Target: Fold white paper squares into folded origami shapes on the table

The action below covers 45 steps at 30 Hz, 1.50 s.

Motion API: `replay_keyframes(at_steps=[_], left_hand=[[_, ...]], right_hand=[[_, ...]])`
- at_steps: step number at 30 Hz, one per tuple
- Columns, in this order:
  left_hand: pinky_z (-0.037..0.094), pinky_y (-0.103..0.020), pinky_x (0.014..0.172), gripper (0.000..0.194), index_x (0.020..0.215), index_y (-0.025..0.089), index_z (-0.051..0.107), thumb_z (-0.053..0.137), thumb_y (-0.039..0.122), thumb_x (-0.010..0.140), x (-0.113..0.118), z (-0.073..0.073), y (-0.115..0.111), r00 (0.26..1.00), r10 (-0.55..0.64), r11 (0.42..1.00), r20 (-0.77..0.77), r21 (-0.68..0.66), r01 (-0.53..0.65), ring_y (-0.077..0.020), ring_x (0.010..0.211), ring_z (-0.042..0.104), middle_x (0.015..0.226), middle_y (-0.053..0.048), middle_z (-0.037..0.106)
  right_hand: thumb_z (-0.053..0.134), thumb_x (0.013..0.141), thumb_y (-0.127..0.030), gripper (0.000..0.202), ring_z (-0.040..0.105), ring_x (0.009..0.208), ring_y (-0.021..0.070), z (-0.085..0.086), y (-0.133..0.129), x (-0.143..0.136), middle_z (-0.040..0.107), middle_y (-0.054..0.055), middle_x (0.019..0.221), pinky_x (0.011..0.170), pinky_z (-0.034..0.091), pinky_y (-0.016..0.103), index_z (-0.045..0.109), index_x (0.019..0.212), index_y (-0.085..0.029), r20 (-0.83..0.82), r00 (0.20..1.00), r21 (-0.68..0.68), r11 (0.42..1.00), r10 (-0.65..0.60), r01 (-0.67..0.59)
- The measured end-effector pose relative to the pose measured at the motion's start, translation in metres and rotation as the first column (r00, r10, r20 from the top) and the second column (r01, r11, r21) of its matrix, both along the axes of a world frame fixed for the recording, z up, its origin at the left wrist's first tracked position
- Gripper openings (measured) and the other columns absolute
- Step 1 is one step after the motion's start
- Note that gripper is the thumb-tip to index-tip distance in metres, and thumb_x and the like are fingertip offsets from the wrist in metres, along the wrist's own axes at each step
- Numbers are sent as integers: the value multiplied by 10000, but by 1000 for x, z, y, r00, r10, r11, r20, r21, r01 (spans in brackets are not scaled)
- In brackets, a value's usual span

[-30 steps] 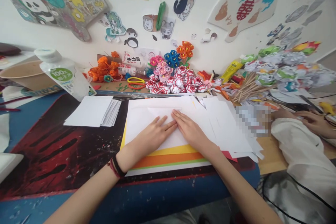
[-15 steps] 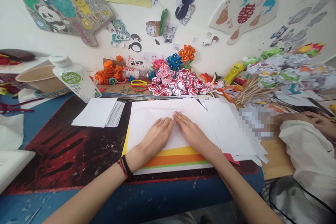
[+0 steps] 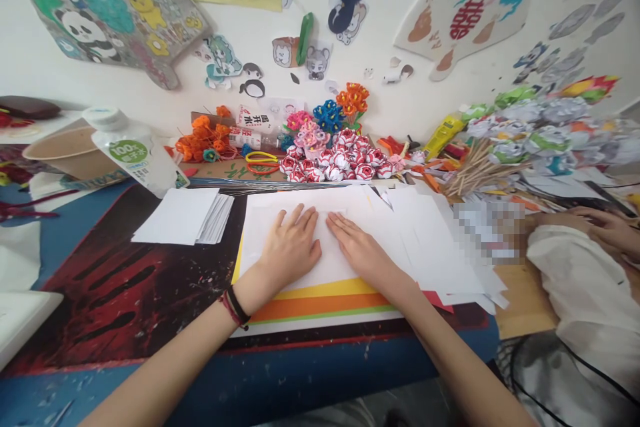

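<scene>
A white sheet of paper (image 3: 285, 280) lies in front of me on a stack of coloured sheets (image 3: 320, 307), whose yellow, orange and green edges show below it. My left hand (image 3: 294, 240) rests flat on the white paper, palm down with its fingers a little apart. Close to its right, my right hand (image 3: 353, 240) lies flat too, fingers stretched out side by side. The fingertips of both hands are by a narrow folded strip (image 3: 337, 211) of white paper. What lies under the palms is hidden.
A pile of small white squares (image 3: 176, 215) lies to the left, with a white bottle (image 3: 133, 150) behind. Loose white sheets (image 3: 435, 247) spread right. Paper flowers (image 3: 345, 160) and wooden sticks (image 3: 467, 170) line the back. Another person's sleeve (image 3: 575, 267) is at the right.
My left hand has flattened out and its fingers have spread, with the thumb now apart. My right hand has barely moved. The view has shifted slightly.
</scene>
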State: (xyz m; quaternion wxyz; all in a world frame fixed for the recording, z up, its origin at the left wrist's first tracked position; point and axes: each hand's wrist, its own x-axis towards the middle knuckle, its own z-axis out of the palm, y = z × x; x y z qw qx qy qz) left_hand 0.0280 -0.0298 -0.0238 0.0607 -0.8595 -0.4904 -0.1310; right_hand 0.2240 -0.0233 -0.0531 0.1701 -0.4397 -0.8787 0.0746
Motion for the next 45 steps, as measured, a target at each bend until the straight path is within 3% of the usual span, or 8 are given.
replay_keyframes(at_steps=[9,16,21,26,34,45], left_hand=[[228,-498,1128,528,1405,133,429,372,308,910,1,-5,-1,999,32,999,8,7,-32,-286,1397,300,1455,-77,461],[341,-497,1007,471,1327,133,498,428,256,879,3,1,4,998,60,998,28,20,-61,-307,1242,468,1325,-125,583],[371,-463,932,433,1284,192,543,406,135,878,-15,8,18,999,16,1000,-30,7,-16,-281,1134,554,1082,-135,698],[364,-450,916,459,1303,224,532,389,107,883,-40,8,23,995,37,999,-91,11,-36,-275,1136,558,1041,-130,705],[359,-459,904,425,1325,188,499,343,141,933,-78,8,9,986,73,995,-153,83,-61,-295,1165,533,1023,-135,703],[383,-500,845,370,1230,160,543,314,160,939,-83,9,-2,961,190,974,-199,159,-159,-319,996,563,1117,-158,672]], right_hand=[[301,934,-91,535,294,1415,198,0,0,1,332,90,1518,1169,298,434,355,1461,-158,-15,1000,-16,1000,-1,1],[301,934,-106,520,321,1403,209,4,-1,-2,364,108,1499,1169,300,432,387,1446,-133,-29,999,-40,999,-25,24],[312,917,-94,556,312,1407,206,6,-3,-2,356,74,1507,1169,297,450,359,1464,-185,-52,998,-62,998,-30,27],[332,910,-85,559,305,1411,201,7,-4,-1,355,65,1511,1177,285,435,371,1458,-185,-53,998,-58,998,-29,26],[316,920,-90,537,329,1400,210,7,-4,0,383,70,1497,1166,311,446,395,1445,-167,-43,999,-31,999,-11,10],[307,919,-103,540,337,1397,209,7,-5,0,386,67,1495,1165,315,450,393,1447,-178,-79,997,-55,998,-12,8]])
